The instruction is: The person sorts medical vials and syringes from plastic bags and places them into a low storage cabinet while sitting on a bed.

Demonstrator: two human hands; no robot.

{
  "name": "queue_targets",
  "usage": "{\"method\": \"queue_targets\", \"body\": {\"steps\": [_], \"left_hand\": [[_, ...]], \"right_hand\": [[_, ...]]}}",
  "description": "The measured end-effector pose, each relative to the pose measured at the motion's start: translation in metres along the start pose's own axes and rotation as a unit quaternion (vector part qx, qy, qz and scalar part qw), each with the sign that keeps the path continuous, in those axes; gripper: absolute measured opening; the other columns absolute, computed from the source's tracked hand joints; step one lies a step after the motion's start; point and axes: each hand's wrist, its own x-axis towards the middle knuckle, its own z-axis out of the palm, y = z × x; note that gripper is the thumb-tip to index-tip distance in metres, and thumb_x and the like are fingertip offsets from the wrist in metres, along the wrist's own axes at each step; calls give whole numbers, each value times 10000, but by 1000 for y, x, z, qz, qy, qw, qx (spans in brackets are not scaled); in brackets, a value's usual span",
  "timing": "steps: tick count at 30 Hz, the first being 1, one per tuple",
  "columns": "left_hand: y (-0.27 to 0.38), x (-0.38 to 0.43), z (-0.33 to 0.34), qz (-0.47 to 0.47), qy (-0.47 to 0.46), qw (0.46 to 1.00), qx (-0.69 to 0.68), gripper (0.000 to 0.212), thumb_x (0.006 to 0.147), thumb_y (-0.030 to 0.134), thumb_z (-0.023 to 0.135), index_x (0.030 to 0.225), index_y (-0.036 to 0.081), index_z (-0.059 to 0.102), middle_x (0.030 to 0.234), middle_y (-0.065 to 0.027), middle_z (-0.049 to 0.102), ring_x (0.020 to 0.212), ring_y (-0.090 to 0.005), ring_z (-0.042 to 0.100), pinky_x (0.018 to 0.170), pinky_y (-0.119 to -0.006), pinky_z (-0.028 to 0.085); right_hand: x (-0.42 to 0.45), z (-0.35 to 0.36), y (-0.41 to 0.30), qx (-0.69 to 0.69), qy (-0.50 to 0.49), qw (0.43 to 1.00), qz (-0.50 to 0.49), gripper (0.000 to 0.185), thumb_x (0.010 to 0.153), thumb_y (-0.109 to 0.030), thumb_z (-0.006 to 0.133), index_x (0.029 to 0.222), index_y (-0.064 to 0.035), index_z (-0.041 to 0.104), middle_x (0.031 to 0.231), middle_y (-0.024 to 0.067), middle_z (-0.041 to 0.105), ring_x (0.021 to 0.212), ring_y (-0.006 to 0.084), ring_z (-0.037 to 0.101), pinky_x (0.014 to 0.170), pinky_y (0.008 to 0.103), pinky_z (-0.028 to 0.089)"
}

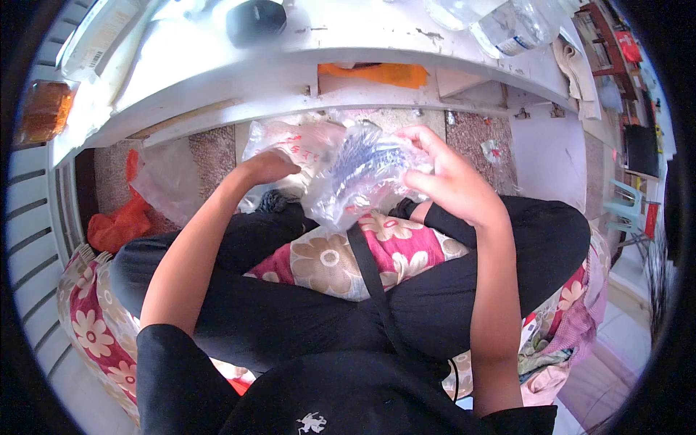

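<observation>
My right hand pinches the right side of a crinkled clear plastic bag between thumb and fingers. Through the film shows a bundle of thin blue and whitish pieces, too blurred to name. At the left, my left hand is curled on clear plastic film with red print, its fingertips partly hidden. Whether this film and the bag around the blue pieces are one bag, I cannot tell. Both hands are above my crossed legs, in front of a white table.
The worn white table bears a dark rounded object and a clear plastic bottle. Orange material shows in its open compartment. A red bag and clear plastic lie at left. Beneath me is a flowered cover.
</observation>
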Motion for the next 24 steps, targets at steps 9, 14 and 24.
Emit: {"method": "queue_targets", "body": {"steps": [9,14,24], "left_hand": [[99,-88,58,201,-90,765,-605,555,975,470,428,1332,49,491,1272,-93,574,1169,-230,541,1048,-379,381],[106,-78,76,182,-97,664,-719,502,987,454,392,1287,75,528,1222,-85,609,1132,-237,567,999,-419,424],[134,-102,52,128,-121,621,-763,585,987,518,359,1236,26,556,1114,-140,656,999,-246,643,873,-429,525]], "right_hand": [[-10,32,-12,-112,17,980,-166,317,924,-53,551,1238,-23,578,985,107,651,916,175,641,709,334,547],[-15,39,-6,-219,137,945,-201,184,924,-131,528,1034,-1,599,886,235,646,834,415,635,738,445,506],[-4,43,20,-146,142,963,-174,385,838,-159,729,1130,-11,527,947,126,625,783,175,657,682,308,536]]}}
